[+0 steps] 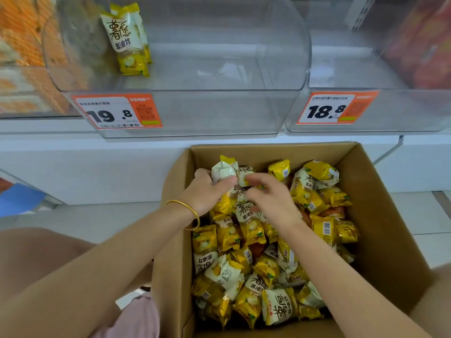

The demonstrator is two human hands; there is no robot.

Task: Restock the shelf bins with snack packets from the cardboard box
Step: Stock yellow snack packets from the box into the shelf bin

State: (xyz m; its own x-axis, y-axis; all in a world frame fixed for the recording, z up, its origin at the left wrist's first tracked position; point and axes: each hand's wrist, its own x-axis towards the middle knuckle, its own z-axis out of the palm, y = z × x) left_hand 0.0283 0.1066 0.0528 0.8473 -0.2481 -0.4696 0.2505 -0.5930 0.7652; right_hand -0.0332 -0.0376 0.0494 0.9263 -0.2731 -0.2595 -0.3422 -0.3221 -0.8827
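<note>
Gathering snack packets [223, 173] heaped beneath me in the cardboard box [390, 215], my left grip [207, 191] curls round some. My right grip [271, 201], just beside it, is too blurred to tell. Likely light, slippery and crushable, so clasp their puffed middles.

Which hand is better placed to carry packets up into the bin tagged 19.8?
Left, probably. The left hand grips packets at the far end of the cardboard box, below the 19.8 bin. The right hand hovers beside them, blurred; its grip is unclear.
</note>
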